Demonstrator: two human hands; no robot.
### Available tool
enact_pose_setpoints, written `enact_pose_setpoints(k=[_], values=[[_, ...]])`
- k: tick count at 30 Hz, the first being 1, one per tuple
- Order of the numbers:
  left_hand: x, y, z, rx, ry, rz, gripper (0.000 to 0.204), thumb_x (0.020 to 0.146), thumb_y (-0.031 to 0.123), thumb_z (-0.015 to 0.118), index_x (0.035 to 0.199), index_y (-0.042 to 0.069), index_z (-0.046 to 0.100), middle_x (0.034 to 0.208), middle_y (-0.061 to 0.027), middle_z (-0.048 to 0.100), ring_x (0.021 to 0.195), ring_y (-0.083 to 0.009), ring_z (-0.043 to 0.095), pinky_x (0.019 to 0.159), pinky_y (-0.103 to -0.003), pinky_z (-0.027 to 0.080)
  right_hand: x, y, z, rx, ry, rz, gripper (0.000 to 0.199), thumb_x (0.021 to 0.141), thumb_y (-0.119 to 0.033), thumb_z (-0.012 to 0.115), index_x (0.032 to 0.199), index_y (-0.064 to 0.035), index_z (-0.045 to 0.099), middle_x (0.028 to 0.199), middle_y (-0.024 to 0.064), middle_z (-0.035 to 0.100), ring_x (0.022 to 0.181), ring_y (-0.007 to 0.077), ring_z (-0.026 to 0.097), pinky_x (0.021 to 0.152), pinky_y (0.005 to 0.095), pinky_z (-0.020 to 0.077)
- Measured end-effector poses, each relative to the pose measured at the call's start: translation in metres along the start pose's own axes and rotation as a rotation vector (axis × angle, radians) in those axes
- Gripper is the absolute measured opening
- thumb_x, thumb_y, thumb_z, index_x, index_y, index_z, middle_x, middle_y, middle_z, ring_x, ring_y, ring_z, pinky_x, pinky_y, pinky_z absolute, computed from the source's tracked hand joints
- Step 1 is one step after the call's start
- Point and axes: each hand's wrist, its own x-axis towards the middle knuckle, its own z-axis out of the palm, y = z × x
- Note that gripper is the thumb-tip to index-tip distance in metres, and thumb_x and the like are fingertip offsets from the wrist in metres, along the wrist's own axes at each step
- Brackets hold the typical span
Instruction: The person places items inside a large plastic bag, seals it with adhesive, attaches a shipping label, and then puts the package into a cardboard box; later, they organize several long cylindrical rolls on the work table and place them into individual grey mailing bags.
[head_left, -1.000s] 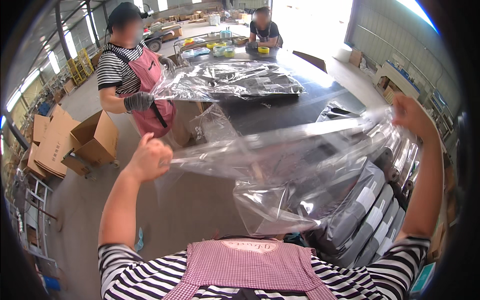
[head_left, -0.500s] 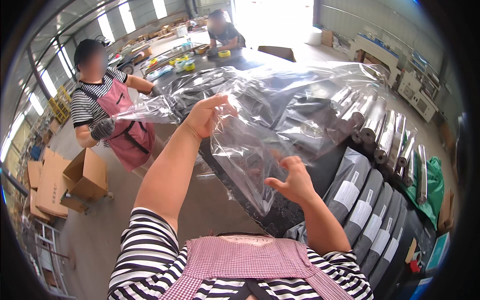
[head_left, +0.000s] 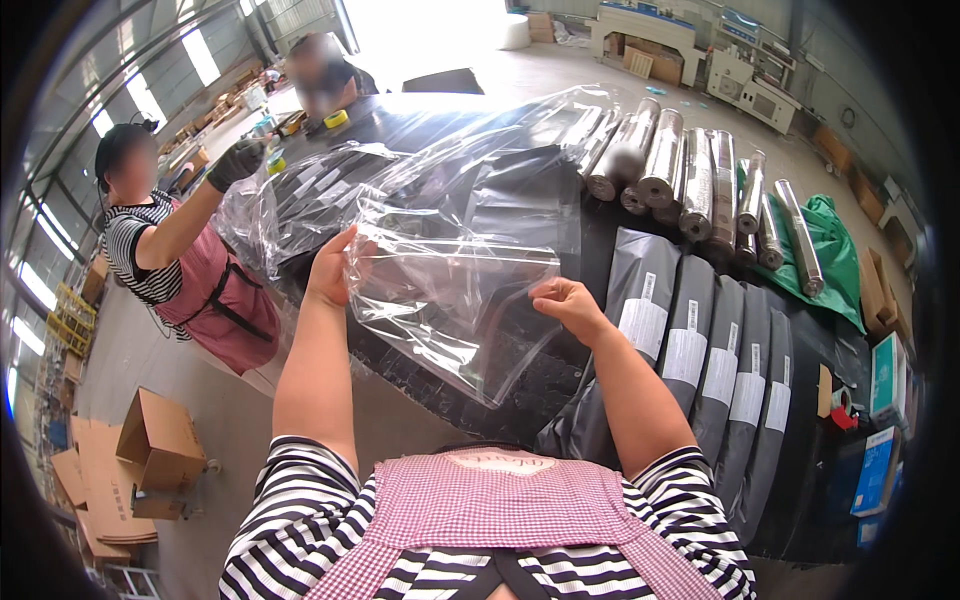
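A large sheet of clear plastic film (head_left: 430, 325) hangs between my two hands, folded and creased, above the black-topped table (head_left: 588, 240). My left hand (head_left: 332, 268) is closed on its left side, fingers partly hidden behind the film. At the right, my right hand (head_left: 572, 305) pinches the film's edge between thumb and fingers. Beneath the film's far part lie dark plastic-wrapped packages (head_left: 515, 185), seen through it. Just right of my right hand, several grey bagged packages (head_left: 645, 285) with white labels lie side by side.
Several shiny wrapped rolls (head_left: 662, 160) lie at the far right, beside green sheeting (head_left: 825, 250). At left, a co-worker in a pink apron (head_left: 225, 310) raises a gloved hand (head_left: 236, 163). Another person (head_left: 325, 75) leans at the table's far end. A cardboard box (head_left: 160, 440) stands lower left.
My right hand, open before, has closed on the film's edge. My left hand has come lower, and the film is spread wider between them. The view has turned right; the co-worker's gloved hand has risen.
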Motion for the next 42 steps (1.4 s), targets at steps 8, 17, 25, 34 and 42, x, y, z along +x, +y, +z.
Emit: enact_pose_setpoints(k=[8,17,25,34,42], values=[[-0.008,-0.005,-0.055,-0.012,-0.068,0.296,0.049,0.099,0.034,0.056,0.137,0.005,0.047,0.136,-0.0171,0.054,0.118,-0.0303,0.058,0.1,-0.047,0.048,-0.046,-0.063,0.072,0.233,0.262,0.198,0.015,0.094,-0.021,0.068,0.09,-0.0076,0.064,0.066,-0.0031,0.054,0.056,0.0031,0.046,0.046,0.021,0.0337],[-0.108,-0.1,-0.015,-0.092,-0.344,-0.263,0.118,0.063,0.082,0.066,0.15,0.01,0.03,0.15,-0.0228,0.037,0.133,-0.0466,0.042,0.103,-0.063,0.041,-0.06,-0.036,0.142,-0.219,0.732,-0.214,0.016,0.1,-0.017,0.058,0.092,-0.0032,0.06,0.065,0.0009,0.057,0.054,0.0055,0.046,0.051,0.0241,0.039],[-0.178,-0.102,-0.01,0.005,-0.547,-0.579,0.081,0.092,0.051,0.061,0.151,0.007,0.03,0.151,-0.0198,0.04,0.139,-0.0332,0.041,0.114,-0.05,0.032,-0.042,-0.02,0.206,-0.523,0.926,-0.303,0.013,0.099,-0.016,0.059,0.096,-0.003,0.059,0.068,0.0034,0.061,0.059,0.009,0.054,0.056,0.0266,0.0443],[-0.164,-0.083,-0.072,-0.226,0.256,-0.115,0.005,0.096,0.016,0.064,0.099,0.013,0.066,0.101,-0.0029,0.07,0.088,-0.0138,0.066,0.068,-0.025,0.052,-0.054,-0.001,0.244,0.205,0.769,0.022,0.021,0.099,-0.025,0.062,0.089,-0.0077,0.057,0.059,-0.0056,0.047,0.049,0.0035,0.039,0.045,0.021,0.0312],[-0.163,-0.091,-0.074,-0.192,0.429,-0.018,0.027,0.09,0.016,0.073,0.071,0.017,0.054,0.076,0.0027,0.063,0.07,-0.0104,0.06,0.062,-0.024,0.048,-0.061,-0.005,0.26,0.389,0.675,0.254,0.044,0.103,-0.045,0.049,0.074,-0.011,0.05,0.052,-0.0043,0.038,0.041,0.0063,0.029,0.04,0.0246,0.0229]])
